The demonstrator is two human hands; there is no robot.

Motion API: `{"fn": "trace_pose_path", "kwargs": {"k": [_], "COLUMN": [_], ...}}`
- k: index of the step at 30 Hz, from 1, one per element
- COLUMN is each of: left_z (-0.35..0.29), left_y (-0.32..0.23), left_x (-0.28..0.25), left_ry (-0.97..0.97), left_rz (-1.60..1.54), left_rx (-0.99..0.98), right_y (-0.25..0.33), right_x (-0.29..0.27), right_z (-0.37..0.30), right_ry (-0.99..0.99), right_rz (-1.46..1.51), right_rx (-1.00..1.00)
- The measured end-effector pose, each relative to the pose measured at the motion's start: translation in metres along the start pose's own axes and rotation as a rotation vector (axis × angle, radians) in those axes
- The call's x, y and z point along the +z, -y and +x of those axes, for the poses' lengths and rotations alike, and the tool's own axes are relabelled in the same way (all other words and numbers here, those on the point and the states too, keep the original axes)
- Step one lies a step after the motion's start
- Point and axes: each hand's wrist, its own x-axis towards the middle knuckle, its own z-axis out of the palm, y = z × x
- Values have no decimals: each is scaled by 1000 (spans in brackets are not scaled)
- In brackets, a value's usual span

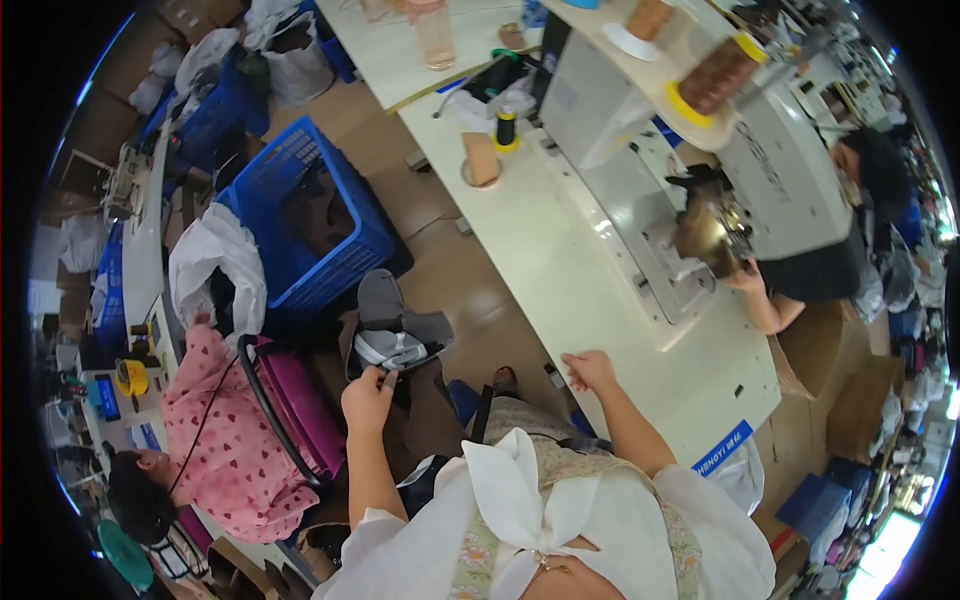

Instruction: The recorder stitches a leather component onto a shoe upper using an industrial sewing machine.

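My left hand [368, 400] is closed in a pinch at the near edge of a light grey fabric piece [390, 349]. That piece lies against larger dark grey flat pieces [381, 298], low beside the worktable. Over the front edge of the white sewing table [520, 290] is my right hand [590, 371], its fingers curled in with nothing visible in them. To its upper right stands a large sewing machine [790, 180]. Another person's hand [744, 277] is at the machine's needle end, next to a dark brown workpiece [704, 236].
Left of me a blue plastic crate [300, 215] holds dark pieces. A person in a pink shirt [230, 440] sits by a magenta chair back [303, 411]. Thread spools [715, 80] stand above the machine; a small black spool [506, 128] and a tan block [480, 160] lie on the table.
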Motion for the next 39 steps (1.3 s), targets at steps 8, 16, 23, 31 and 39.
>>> {"fn": "trace_pose_path", "kwargs": {"k": [8, 16, 23, 31, 39], "left_z": [7, 62, 165, 263, 403], "left_y": [28, 39, 36, 51, 60], "left_x": [-46, -65, -84, -85, -117], "left_ry": [-69, -73, -75, -61, -45], "left_rz": [130, 156, 258, 169, 106], "left_rx": [-108, -53, 31, 123, 150], "right_y": [-8, -3, 133, 299, 347], "right_x": [-9, -7, 50, 99, 119], "right_z": [4, 8, 60, 78, 126], "right_ry": [37, 75, 79, 235, 482], "right_rz": [234, 209, -352, -509, -61], "right_rx": [115, 208, -310, -725, -616]}}
